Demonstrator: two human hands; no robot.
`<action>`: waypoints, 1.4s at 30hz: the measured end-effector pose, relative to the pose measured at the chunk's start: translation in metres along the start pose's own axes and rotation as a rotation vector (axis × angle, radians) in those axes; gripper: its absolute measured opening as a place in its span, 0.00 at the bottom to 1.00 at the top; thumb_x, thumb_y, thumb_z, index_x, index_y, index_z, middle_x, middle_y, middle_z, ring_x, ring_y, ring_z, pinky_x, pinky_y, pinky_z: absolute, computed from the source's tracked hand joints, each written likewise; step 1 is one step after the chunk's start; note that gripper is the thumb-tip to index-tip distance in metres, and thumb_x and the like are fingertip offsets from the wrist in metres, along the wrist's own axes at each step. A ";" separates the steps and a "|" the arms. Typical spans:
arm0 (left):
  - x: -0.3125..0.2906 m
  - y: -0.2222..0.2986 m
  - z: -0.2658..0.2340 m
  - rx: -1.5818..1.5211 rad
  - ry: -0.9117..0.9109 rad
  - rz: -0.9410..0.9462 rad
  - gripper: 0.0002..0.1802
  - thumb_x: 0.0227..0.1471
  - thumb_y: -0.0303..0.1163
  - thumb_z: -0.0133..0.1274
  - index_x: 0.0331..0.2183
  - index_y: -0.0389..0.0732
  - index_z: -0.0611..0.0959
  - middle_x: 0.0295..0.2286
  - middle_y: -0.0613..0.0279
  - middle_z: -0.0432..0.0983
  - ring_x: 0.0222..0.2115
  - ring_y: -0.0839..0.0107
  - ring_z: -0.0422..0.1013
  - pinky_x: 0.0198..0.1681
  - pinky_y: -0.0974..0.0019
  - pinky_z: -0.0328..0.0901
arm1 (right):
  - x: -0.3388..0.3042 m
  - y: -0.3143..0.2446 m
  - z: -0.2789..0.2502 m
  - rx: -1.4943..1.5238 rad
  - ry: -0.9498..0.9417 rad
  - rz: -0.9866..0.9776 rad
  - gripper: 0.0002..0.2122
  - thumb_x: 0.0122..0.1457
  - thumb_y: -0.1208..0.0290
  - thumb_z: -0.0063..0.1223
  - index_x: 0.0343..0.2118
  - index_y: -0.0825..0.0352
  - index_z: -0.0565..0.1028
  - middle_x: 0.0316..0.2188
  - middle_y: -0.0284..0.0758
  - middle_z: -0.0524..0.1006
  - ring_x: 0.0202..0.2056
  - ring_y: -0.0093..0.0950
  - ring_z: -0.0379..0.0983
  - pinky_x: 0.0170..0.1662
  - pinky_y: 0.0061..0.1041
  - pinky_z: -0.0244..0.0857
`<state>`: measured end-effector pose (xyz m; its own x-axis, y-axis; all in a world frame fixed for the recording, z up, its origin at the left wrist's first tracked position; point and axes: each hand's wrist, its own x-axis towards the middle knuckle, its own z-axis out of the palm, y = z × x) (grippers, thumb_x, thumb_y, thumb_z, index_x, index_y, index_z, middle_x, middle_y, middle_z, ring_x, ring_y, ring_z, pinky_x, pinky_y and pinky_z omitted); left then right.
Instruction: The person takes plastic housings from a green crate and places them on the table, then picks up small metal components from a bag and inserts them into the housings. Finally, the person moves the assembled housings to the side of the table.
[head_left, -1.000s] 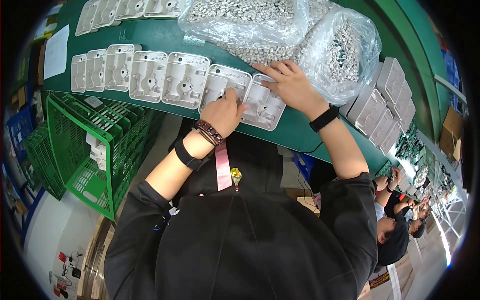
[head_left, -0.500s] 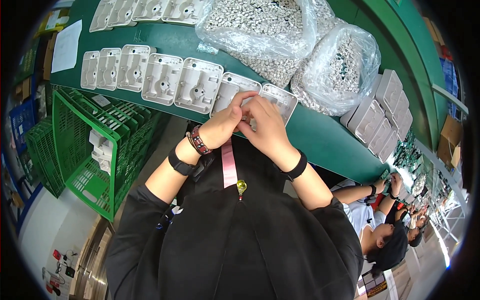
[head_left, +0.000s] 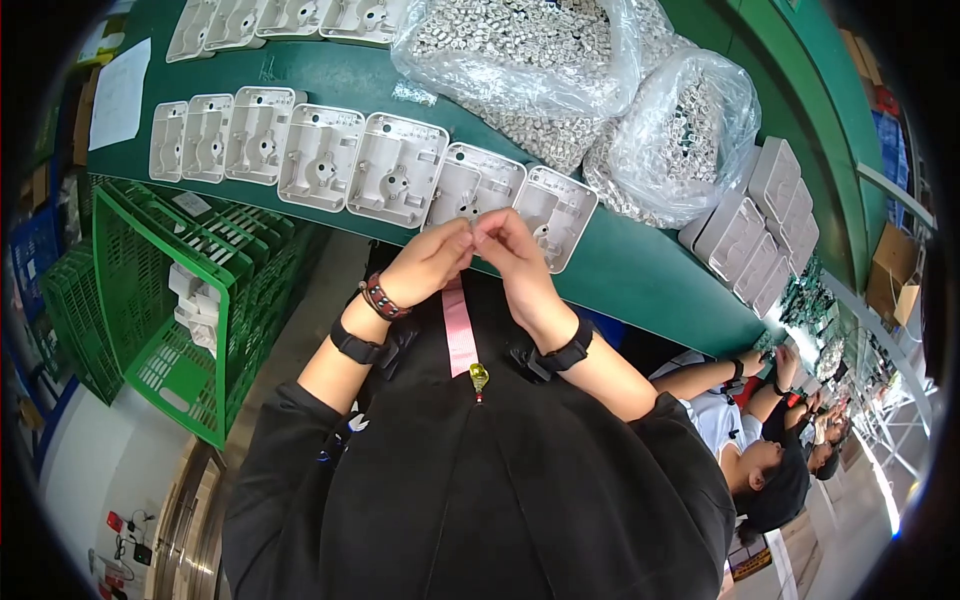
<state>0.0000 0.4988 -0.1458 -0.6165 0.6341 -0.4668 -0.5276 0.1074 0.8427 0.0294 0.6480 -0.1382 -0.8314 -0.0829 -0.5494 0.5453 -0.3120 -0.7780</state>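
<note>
My left hand [head_left: 432, 262] and my right hand [head_left: 515, 258] meet at the fingertips over the table's near edge. Both are closed in a pinch, and a tiny greyish piece seems to show between them, too small to name. Just beyond my fingers are two open light-grey plastic housings, one partly covered by my hands [head_left: 470, 185] and one to its right [head_left: 558, 215]. More such housings continue the row leftward, among them a wide housing [head_left: 397, 178]. Behind the row, a clear plastic bag [head_left: 515, 60] holds many small metal parts.
Another bag of metal parts [head_left: 685, 130] sits to the right, beside stacked grey housings [head_left: 745, 245]. A white sheet [head_left: 120, 95] lies at the table's left end. Green crates [head_left: 225, 330] stand below left. A co-worker [head_left: 740, 440] sits at the right.
My hands have drawn back from over the housings toward my body, uncovering more of them. The fingertips now meet in a pinch. The view has shifted slightly.
</note>
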 end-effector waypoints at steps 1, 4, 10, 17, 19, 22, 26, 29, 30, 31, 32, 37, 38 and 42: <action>-0.002 -0.001 -0.003 -0.176 -0.045 -0.061 0.17 0.57 0.43 0.35 0.30 0.38 0.69 0.14 0.71 0.58 0.13 0.81 0.54 0.16 0.75 0.51 | 0.001 -0.001 0.001 0.019 -0.033 0.036 0.05 0.48 0.77 0.51 0.27 0.66 0.67 0.27 0.35 0.68 0.29 0.30 0.68 0.33 0.22 0.61; -0.004 -0.003 -0.011 -0.373 -0.103 -0.145 0.17 0.57 0.43 0.35 0.28 0.40 0.69 0.14 0.74 0.55 0.12 0.84 0.49 0.13 0.78 0.46 | 0.010 -0.014 -0.009 -0.498 -0.200 -0.344 0.06 0.46 0.76 0.53 0.28 0.65 0.68 0.27 0.35 0.69 0.29 0.32 0.67 0.34 0.24 0.61; -0.006 -0.004 -0.014 -0.381 -0.125 -0.183 0.19 0.57 0.46 0.34 0.24 0.42 0.67 0.14 0.75 0.53 0.11 0.85 0.46 0.11 0.80 0.43 | 0.014 -0.034 -0.023 -0.909 -0.407 -0.650 0.09 0.43 0.74 0.56 0.29 0.63 0.70 0.28 0.36 0.69 0.30 0.36 0.66 0.35 0.29 0.59; -0.004 0.001 -0.011 -0.294 0.151 -0.212 0.18 0.57 0.42 0.35 0.22 0.41 0.66 0.14 0.74 0.55 0.14 0.84 0.50 0.16 0.79 0.49 | 0.027 -0.010 -0.073 -1.587 0.371 -0.599 0.09 0.47 0.66 0.53 0.33 0.58 0.74 0.43 0.36 0.64 0.45 0.38 0.57 0.46 0.36 0.50; -0.005 0.002 -0.010 -0.238 0.182 -0.195 0.17 0.57 0.41 0.35 0.21 0.41 0.66 0.14 0.73 0.55 0.14 0.83 0.52 0.17 0.79 0.50 | 0.030 -0.008 -0.072 -1.646 0.310 -0.647 0.09 0.48 0.65 0.52 0.33 0.58 0.75 0.45 0.36 0.62 0.46 0.38 0.55 0.48 0.36 0.48; -0.003 -0.002 -0.009 -0.069 0.176 -0.115 0.17 0.57 0.38 0.36 0.20 0.40 0.66 0.15 0.72 0.58 0.16 0.83 0.55 0.21 0.78 0.53 | 0.035 -0.006 -0.074 -1.638 0.343 -0.672 0.09 0.46 0.66 0.54 0.31 0.59 0.75 0.44 0.36 0.63 0.45 0.38 0.56 0.49 0.38 0.47; -0.003 -0.006 -0.009 -0.091 0.184 -0.129 0.18 0.57 0.38 0.36 0.20 0.39 0.66 0.15 0.72 0.59 0.16 0.82 0.55 0.21 0.77 0.54 | 0.029 -0.007 -0.075 -1.418 0.413 -0.570 0.09 0.46 0.68 0.54 0.32 0.60 0.75 0.43 0.37 0.63 0.45 0.38 0.56 0.49 0.37 0.47; -0.001 -0.005 -0.008 -0.047 0.123 -0.141 0.20 0.57 0.40 0.35 0.19 0.39 0.67 0.15 0.72 0.58 0.17 0.83 0.55 0.21 0.77 0.54 | 0.007 -0.015 -0.056 -1.138 0.288 -0.533 0.09 0.46 0.70 0.54 0.33 0.62 0.73 0.41 0.37 0.65 0.45 0.38 0.57 0.48 0.35 0.50; -0.002 -0.004 -0.005 -0.026 0.088 -0.147 0.20 0.57 0.41 0.35 0.19 0.38 0.67 0.15 0.72 0.58 0.17 0.83 0.55 0.21 0.77 0.54 | -0.002 -0.017 -0.045 -0.964 0.152 -0.543 0.10 0.45 0.72 0.55 0.33 0.64 0.73 0.39 0.36 0.66 0.43 0.37 0.59 0.46 0.34 0.52; -0.003 -0.004 -0.001 -0.026 0.085 -0.148 0.20 0.57 0.41 0.35 0.19 0.38 0.67 0.15 0.72 0.58 0.17 0.83 0.55 0.21 0.77 0.54 | -0.007 -0.017 -0.035 -0.964 0.154 -0.541 0.10 0.45 0.72 0.55 0.33 0.64 0.73 0.39 0.36 0.66 0.43 0.37 0.59 0.46 0.34 0.52; -0.004 -0.004 0.006 -0.064 0.075 -0.151 0.22 0.57 0.43 0.34 0.19 0.38 0.68 0.14 0.72 0.58 0.16 0.83 0.55 0.20 0.77 0.54 | -0.010 -0.016 -0.026 -0.968 0.014 -0.597 0.10 0.44 0.73 0.55 0.32 0.64 0.72 0.35 0.36 0.67 0.39 0.36 0.62 0.41 0.32 0.55; 0.000 -0.007 -0.002 -0.309 -0.038 -0.229 0.27 0.57 0.49 0.31 0.18 0.38 0.69 0.13 0.73 0.58 0.13 0.83 0.53 0.16 0.78 0.50 | -0.006 -0.013 -0.015 -0.732 -0.088 -0.370 0.09 0.43 0.75 0.55 0.28 0.66 0.69 0.24 0.35 0.69 0.26 0.34 0.67 0.30 0.28 0.61; 0.000 -0.007 -0.005 -0.393 -0.087 -0.267 0.28 0.56 0.51 0.31 0.18 0.38 0.69 0.12 0.73 0.58 0.12 0.83 0.52 0.15 0.78 0.49 | -0.004 -0.013 -0.013 -0.733 -0.094 -0.372 0.09 0.43 0.75 0.55 0.28 0.66 0.69 0.24 0.35 0.69 0.26 0.34 0.67 0.30 0.28 0.61; 0.003 0.000 0.000 -0.420 0.040 -0.254 0.30 0.55 0.55 0.29 0.19 0.39 0.69 0.11 0.74 0.56 0.10 0.83 0.49 0.12 0.79 0.45 | 0.008 -0.021 -0.005 -0.836 -0.137 -0.579 0.07 0.43 0.76 0.54 0.26 0.67 0.69 0.21 0.35 0.68 0.22 0.34 0.67 0.26 0.27 0.61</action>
<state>-0.0024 0.5007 -0.1474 -0.4550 0.5972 -0.6606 -0.8493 -0.0680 0.5235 0.0122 0.6584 -0.1275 -0.9673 -0.2527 -0.0232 -0.0871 0.4162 -0.9051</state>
